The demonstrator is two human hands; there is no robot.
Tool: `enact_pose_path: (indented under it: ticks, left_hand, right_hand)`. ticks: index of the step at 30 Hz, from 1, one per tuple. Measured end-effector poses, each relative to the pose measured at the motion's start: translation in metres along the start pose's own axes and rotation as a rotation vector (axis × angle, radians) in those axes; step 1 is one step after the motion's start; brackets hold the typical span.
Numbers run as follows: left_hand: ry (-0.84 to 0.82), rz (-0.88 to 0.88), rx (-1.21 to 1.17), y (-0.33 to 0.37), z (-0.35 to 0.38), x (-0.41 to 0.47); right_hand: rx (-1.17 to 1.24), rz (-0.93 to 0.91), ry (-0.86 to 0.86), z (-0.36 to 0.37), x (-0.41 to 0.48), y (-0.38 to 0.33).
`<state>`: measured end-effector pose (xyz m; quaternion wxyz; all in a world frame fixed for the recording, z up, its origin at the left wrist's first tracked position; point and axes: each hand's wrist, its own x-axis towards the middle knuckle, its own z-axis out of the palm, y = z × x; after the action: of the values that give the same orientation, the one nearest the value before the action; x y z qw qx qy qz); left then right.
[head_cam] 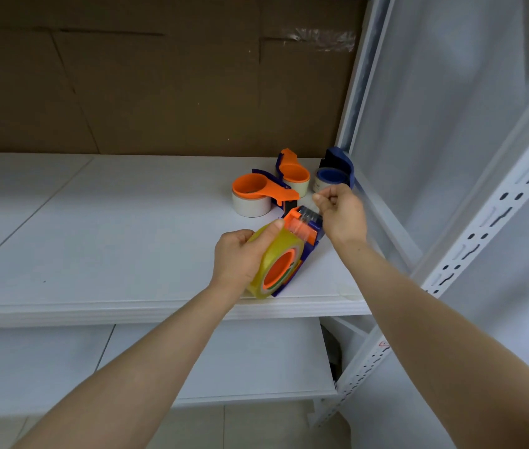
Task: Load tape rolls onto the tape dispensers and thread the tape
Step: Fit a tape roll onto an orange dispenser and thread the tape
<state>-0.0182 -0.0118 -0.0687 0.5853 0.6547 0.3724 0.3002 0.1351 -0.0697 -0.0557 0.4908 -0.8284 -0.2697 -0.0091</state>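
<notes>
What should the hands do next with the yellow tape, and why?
Probably the right hand should draw the tape end a little further out past the orange head of the dispenser. The left hand already steadies the yellow tape roll, which sits on the orange hub, and the right hand's fingers look pinched just beyond the head, as if on the clear tape end, though that end is hard to see.

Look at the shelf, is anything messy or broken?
Nothing looks broken. The three dispensers at the back sit jumbled, pointing different ways. On the cardboard backing, a strip of clear tape near the top right is wrinkled. The left hand holds the yellowish roll; the right hand pinches near the cutter.
</notes>
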Motion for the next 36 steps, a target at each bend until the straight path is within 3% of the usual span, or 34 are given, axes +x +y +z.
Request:
enact_pose_path:
  ticks: [5, 13, 20, 28, 33, 36]
  left_hand:
    - [-0.201, -0.014, -0.041, -0.002, -0.014, 0.001]
    - [-0.144, -0.057, -0.095, 0.001, -0.016, 0.003]
    - [-0.27, -0.063, -0.173, -0.008, -0.024, 0.006]
    - [-0.186, -0.017, -0.13, -0.004, -0.02, 0.004]
    - [-0.145, -0.005, -0.114, -0.002, -0.017, 0.003]
    - [-0.135, -0.008, -0.112, -0.001, -0.015, 0.002]
  right_hand:
    - [-0.003, 0.001, 0.026, -0.001, -0.003, 0.004]
    - [0.052, 0.094, 0.018, 0.002, -0.003, 0.006]
    - [-0.087, 0.024, 0.063, -0.001, 0.0, 0.002]
    - [-0.065, -0.1, 0.17, 0.004, -0.013, 0.003]
    - [-0.025, -0.254, 0.139, 0.001, -0.018, -0.001]
    - [0.016, -0.185, 0.122, -0.001, -0.014, 0.001]
